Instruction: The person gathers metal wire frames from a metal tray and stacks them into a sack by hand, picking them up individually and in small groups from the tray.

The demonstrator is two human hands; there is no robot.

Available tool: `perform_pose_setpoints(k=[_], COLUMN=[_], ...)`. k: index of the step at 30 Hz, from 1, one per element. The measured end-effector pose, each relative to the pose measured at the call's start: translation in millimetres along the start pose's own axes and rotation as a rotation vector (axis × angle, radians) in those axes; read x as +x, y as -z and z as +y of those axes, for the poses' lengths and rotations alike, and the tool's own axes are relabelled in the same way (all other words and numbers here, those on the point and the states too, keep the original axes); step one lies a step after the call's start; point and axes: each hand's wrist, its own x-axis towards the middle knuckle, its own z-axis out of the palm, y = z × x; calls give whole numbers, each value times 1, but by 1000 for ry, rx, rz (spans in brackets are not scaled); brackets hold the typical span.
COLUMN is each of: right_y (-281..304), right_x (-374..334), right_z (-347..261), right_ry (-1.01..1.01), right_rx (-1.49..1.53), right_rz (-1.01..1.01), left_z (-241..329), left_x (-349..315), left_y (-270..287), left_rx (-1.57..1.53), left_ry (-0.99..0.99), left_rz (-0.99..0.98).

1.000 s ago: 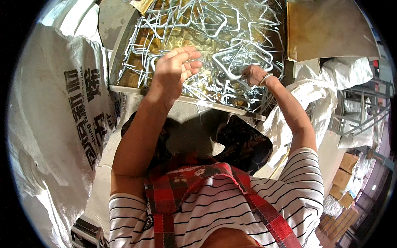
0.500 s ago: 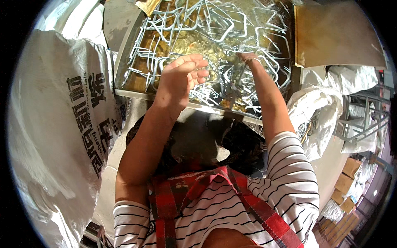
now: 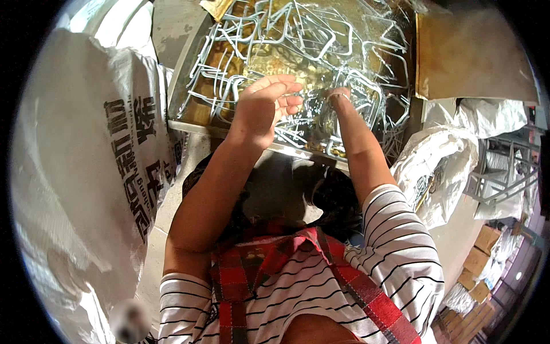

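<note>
Smooth, pale-grey bent metal rods (image 3: 314,58) gleam in glossy, rippled, yellowish liquid (image 3: 274,62) inside a shallow metal-rimmed tray (image 3: 197,127), its rim dull. At left, a tall white woven-plastic sack (image 3: 69,155) is creased, with a soft sheen. A flat brown panel (image 3: 472,57) looks matt and blotchy, material unclear. A red-and-black checked apron (image 3: 232,281) and white black-striped shirt (image 3: 401,235) are matt cloth; brown boxes (image 3: 486,238), matt cardboard.
</note>
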Motion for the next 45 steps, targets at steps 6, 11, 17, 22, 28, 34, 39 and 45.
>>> perform_pose_setpoints(k=[6,11,17,22,28,34,39,45], right_y=[36,95,136,138,162,138,87,63], right_x=[-58,-152,-211,-217,-264,-249,-232,-190], right_z=[-13,19,12,-33,-61,11,-12,-15], right_ry=[-274,82,415,603,811,61,78,556], right_rx=[1182,1560,1582,1158,625,1256,2262,2609], right_rz=[-53,40,-6,267,351,591,-391,-945], left_z=[-7,-26,-39,-69,-58,-27,-24,-15], left_x=[6,31,46,71,78,66,66,68], left_y=[17,6,-17,-14,14,10,8,14], left_rx=[-10,39,199,-230,-218,-256,-301,-245], left_ry=[-51,27,327,185,-90,-57,-95,-55], left_rz=[21,80,253,-134,207,172,-1,-132])
